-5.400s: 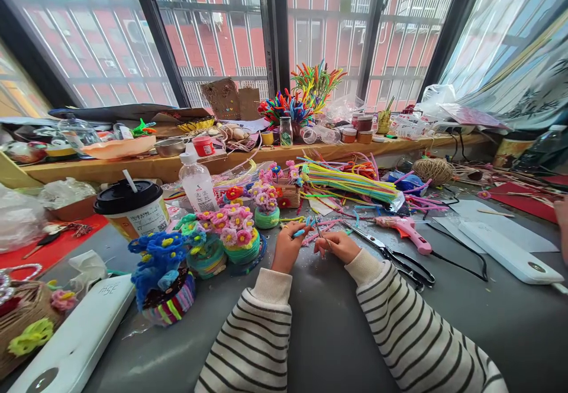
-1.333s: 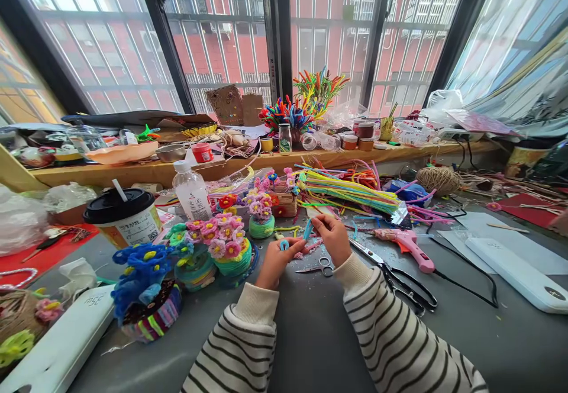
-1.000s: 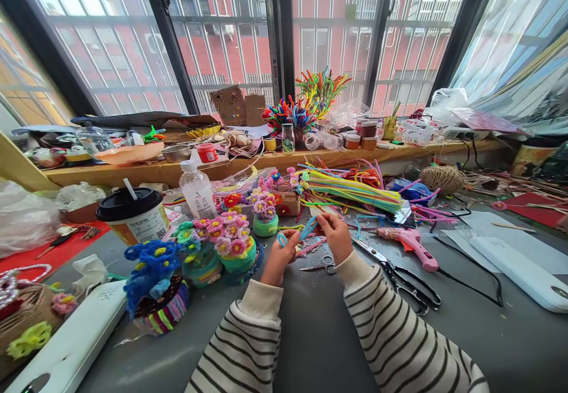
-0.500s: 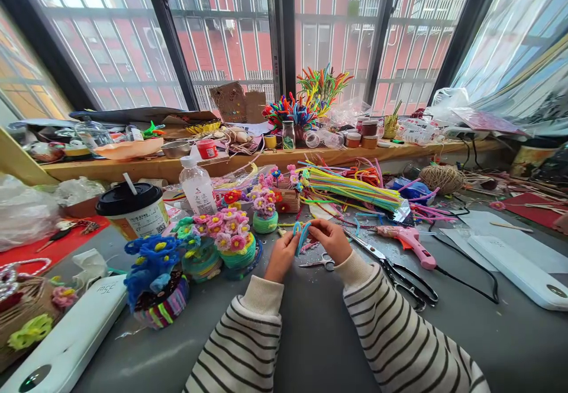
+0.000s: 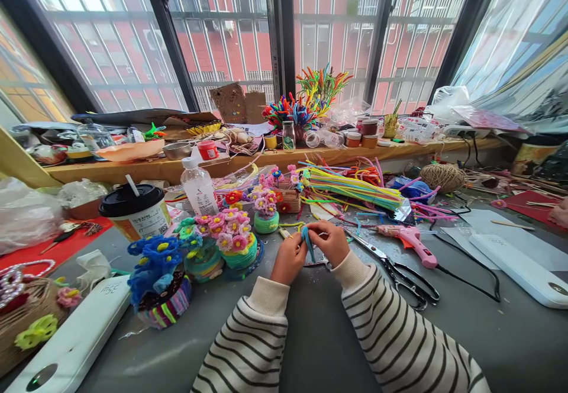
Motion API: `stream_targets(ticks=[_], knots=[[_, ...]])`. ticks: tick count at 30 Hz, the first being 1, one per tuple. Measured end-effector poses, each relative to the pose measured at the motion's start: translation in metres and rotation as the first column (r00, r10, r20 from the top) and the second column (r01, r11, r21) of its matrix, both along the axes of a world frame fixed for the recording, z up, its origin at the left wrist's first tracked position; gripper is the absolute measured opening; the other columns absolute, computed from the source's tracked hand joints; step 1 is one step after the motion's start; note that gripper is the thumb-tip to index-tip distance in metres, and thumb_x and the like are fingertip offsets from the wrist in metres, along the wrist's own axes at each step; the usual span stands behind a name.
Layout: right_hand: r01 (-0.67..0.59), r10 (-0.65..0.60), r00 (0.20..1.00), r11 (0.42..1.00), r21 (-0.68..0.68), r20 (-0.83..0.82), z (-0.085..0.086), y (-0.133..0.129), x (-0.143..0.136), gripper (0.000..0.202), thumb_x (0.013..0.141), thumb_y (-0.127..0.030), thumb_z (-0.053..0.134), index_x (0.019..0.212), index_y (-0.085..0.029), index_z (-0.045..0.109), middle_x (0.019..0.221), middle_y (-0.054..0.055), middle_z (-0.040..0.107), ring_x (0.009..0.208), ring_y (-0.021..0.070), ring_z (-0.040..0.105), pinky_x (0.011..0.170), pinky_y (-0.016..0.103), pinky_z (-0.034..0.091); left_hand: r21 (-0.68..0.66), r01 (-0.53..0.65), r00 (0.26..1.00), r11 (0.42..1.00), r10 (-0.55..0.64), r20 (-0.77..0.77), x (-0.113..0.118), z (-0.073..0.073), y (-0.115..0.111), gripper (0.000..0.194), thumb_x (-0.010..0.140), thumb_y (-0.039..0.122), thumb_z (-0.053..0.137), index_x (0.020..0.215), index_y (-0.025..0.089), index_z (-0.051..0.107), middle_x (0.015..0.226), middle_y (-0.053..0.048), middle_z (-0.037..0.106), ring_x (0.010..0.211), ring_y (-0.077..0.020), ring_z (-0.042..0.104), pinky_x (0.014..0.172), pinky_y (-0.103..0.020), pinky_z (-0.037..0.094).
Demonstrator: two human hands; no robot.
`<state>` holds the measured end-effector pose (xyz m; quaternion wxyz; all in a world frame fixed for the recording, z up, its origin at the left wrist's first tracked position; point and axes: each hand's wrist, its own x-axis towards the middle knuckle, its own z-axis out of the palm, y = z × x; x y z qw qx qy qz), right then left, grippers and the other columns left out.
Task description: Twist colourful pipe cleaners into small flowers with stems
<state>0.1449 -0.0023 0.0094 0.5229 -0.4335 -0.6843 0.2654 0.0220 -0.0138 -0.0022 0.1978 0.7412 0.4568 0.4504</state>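
- The blue fuzzy strip (image 5: 309,245) is held up between the two hands, above the counter (image 5: 310,351); fingers cover part of it, so its full shape – and whether it is one piece or several – cannot be made out.
- Small scissors (image 5: 314,264) lie just beyond the hands, partly hidden by the right hand and the strip's lower end.
- The tips of the large scissors (image 5: 406,280) are hard to trace near the right hand, though the black handles show clearly.
- At the right edge, a bit of another person's hand (image 5: 560,212) shows, cut off and too blurred to read.
- The white device (image 5: 73,337) at lower left runs out of view; the woven basket (image 5: 26,322) beside it is cut off too.
- The left hand (image 5: 289,258), back upward, pinches the strip between thumb and fingers.
- The right hand (image 5: 331,242) reaches in from the other side, fingers bent, its fingertips gripping the strip's upper part – close against the left.
- Both forearms angle inward in striped sleeves (image 5: 410,340), cut off at the bottom edge.
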Motion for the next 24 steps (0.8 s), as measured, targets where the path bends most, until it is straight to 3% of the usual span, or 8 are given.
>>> stream_targets(ticks=[4,10,15,19,24], knots=[[0.081,-0.081,0.997,0.995,0.051,-0.013,0.0006,-0.0004,0.0017,0.016,0.068,-0.022,0.048,0.074,-0.017,0.062,0.073,0.004,0.056,0.063,0.0124,0.054,0.056,0.023,0.047,0.014,-0.043,0.998,0.999,0.043,0.042,-0.0008,0.0071,-0.0044,0.022,0.07,0.029,0.046,0.087,0.019,0.054,0.084,-0.005,0.055,0.075,-0.0143,0.051,0.066,-0.025,0.04],[0.074,-0.076,0.997,0.992,0.104,0.019,0.0017,-0.0001,0.0014,0.013,0.068,-0.02,0.049,0.07,-0.016,0.062,0.073,0.005,0.057,0.062,0.0122,0.054,0.055,0.023,0.047,-0.06,-0.064,0.983,0.996,0.074,0.166,-0.0009,0.0081,-0.0051,0.022,0.066,0.035,0.052,0.075,0.015,0.05,0.076,-0.003,0.053,0.069,-0.0129,0.05,0.061,-0.024,0.041],[0.096,-0.112,0.99,0.981,0.171,0.085,0.0014,0.0011,0.0033,0.013,0.068,-0.022,0.052,0.071,-0.019,0.063,0.07,0.004,0.058,0.067,0.0145,0.054,0.063,0.027,0.044,-0.231,0.12,0.941,0.965,-0.037,0.336,-0.0009,0.0073,-0.003,0.023,0.064,0.034,0.054,0.076,0.014,0.054,0.077,-0.004,0.054,0.066,-0.0118,0.052,0.059,-0.023,0.043],[0.165,-0.195,0.973,0.963,0.213,0.128,0.0017,0.0001,0.0046,0.01,0.066,-0.023,0.056,0.07,-0.022,0.065,0.071,0.003,0.058,0.074,0.0172,0.051,0.07,0.031,0.039,-0.352,0.249,0.888,0.902,-0.068,0.454,-0.0002,0.0096,-0.0032,0.022,0.059,0.032,0.058,0.071,0.014,0.056,0.066,-0.001,0.057,0.062,-0.0115,0.052,0.058,-0.022,0.043],[0.179,-0.206,0.972,0.961,0.211,0.112,0.0032,-0.0021,0.0038,0.009,0.065,-0.024,0.057,0.068,-0.024,0.066,0.073,0.003,0.059,0.077,0.0178,0.05,0.074,0.033,0.036,-0.419,0.405,0.778,0.813,-0.065,0.625,0.001,0.0104,-0.0038,0.02,0.059,0.034,0.058,0.069,0.017,0.058,0.065,0.0,0.061,0.065,-0.0141,0.057,0.061,-0.025,0.045]])
